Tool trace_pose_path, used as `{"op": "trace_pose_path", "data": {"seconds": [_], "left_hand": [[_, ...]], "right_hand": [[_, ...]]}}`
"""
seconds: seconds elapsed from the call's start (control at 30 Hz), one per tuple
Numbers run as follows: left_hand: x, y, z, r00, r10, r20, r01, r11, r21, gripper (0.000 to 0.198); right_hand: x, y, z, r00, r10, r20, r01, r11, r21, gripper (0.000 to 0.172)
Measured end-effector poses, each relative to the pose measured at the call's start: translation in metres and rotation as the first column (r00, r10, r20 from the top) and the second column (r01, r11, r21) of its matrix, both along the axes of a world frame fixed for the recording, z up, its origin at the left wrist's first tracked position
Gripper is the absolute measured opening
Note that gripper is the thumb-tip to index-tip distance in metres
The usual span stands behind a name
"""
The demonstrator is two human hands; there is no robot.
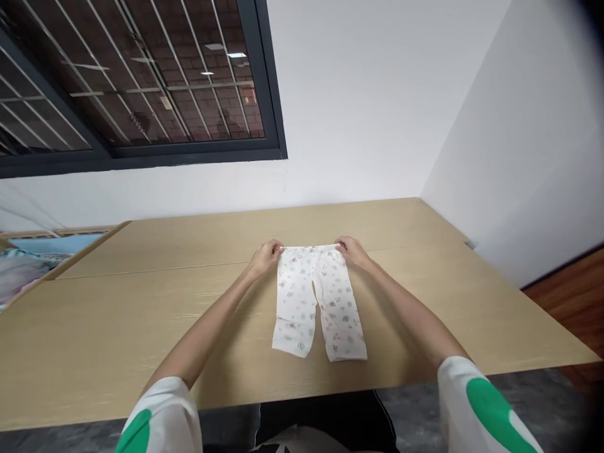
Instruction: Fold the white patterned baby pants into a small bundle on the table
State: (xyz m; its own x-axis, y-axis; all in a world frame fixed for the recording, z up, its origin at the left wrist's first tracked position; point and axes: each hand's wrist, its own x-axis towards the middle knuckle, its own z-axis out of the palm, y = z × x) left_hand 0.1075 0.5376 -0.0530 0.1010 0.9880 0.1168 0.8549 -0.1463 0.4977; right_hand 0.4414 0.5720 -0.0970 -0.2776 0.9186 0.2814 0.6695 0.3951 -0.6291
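Head view looks forward and down across a room with a white wall (pixel 358 107) along the top of the frame and a second white wall (pixel 533 138) meeting it at about 2 o'clock. A dark-framed window (pixel 136 82) with a metal grille sits at 11 o'clock. A pale wood-grain table (pixel 104 340) spans the middle and lower frame, with a seam (pixel 155 272) running across it. Reddish wood flooring (pixel 566 296) shows at 3 o'clock and a grey floor (pixel 472 402) at 5 o'clock. Beyond the table's edge at 9 o'clock lies something soft in blue and pale tones (pixel 28 270), perhaps bedding, though it is too cut off to say for sure.

White printed baby trousers (pixel 295 308) lie flat at the centre of the table, waistband toward 12 o'clock and legs side by side toward 6 o'clock. Small green and pink motifs dot the fabric.

Both hands hold the waistband (pixel 309 249), set apart at its two ends. The left hand (pixel 267 259) grips the end toward 11 o'clock and the right hand (pixel 352 251) the end toward 1 o'clock. Bare forearms reach in from 7 and 5 o'clock, from white sleeves (pixel 476 402) with green patches (pixel 495 415).
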Motion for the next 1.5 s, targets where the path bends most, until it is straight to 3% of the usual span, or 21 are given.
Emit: {"op": "trace_pose_path", "data": {"seconds": [0.2, 0.4, 0.53, 0.67, 0.77, 0.87, 1.03, 1.13, 1.27, 1.43, 1.5], "left_hand": [[0.009, 0.053, -0.035, 0.992, 0.084, -0.089, -0.090, 0.994, -0.067, 0.026], [0.021, 0.090, -0.056, 0.979, 0.138, -0.150, -0.152, 0.985, -0.084, 0.026], [0.028, 0.098, -0.061, 0.974, 0.161, -0.161, -0.174, 0.982, -0.073, 0.026], [0.040, 0.094, -0.051, 0.972, 0.174, -0.157, -0.181, 0.983, -0.031, 0.033], [0.066, 0.075, -0.043, 0.982, 0.115, -0.150, -0.116, 0.993, 0.000, 0.038], [0.111, 0.029, -0.045, 0.987, -0.094, -0.132, 0.085, 0.994, -0.068, 0.028], [0.187, -0.078, -0.079, 0.871, -0.467, -0.152, 0.430, 0.874, -0.226, 0.046], [0.206, -0.117, -0.097, 0.823, -0.525, -0.217, 0.463, 0.841, -0.279, 0.051], [0.206, -0.128, -0.098, 0.851, -0.486, -0.200, 0.423, 0.859, -0.287, 0.041], [0.193, -0.126, -0.080, 0.885, -0.437, -0.160, 0.385, 0.881, -0.274, 0.029], [0.183, -0.131, -0.073, 0.927, -0.368, -0.072, 0.343, 0.909, -0.237, 0.030]], "right_hand": [[-0.020, 0.064, -0.041, 0.996, -0.071, 0.045, 0.073, 0.996, -0.045, 0.026], [-0.023, 0.101, -0.066, 0.992, -0.101, 0.076, 0.106, 0.991, -0.075, 0.027], [-0.024, 0.114, -0.075, 0.988, -0.119, 0.102, 0.128, 0.988, -0.089, 0.026], [-0.025, 0.119, -0.079, 0.981, -0.155, 0.120, 0.167, 0.982, -0.092, 0.026], [-0.022, 0.119, -0.081, 0.973, -0.198, 0.117, 0.209, 0.974, -0.086, 0.029], [-0.019, 0.120, -0.083, 0.968, -0.231, 0.103, 0.240, 0.966, -0.094, 0.027], [-0.018, 0.121, -0.085, 0.965, -0.251, 0.079, 0.260, 0.957, -0.128, 0.019], [-0.019, 0.121, -0.085, 0.961, -0.270, 0.053, 0.275, 0.951, -0.143, 0.018], [-0.021, 0.120, -0.080, 0.955, -0.296, -0.001, 0.292, 0.941, -0.170, 0.015], [-0.031, 0.122, -0.061, 0.941, -0.323, -0.101, 0.299, 0.933, -0.199, 0.014], [-0.041, 0.123, -0.050, 0.931, -0.335, -0.146, 0.303, 0.931, -0.205, 0.015]]}}
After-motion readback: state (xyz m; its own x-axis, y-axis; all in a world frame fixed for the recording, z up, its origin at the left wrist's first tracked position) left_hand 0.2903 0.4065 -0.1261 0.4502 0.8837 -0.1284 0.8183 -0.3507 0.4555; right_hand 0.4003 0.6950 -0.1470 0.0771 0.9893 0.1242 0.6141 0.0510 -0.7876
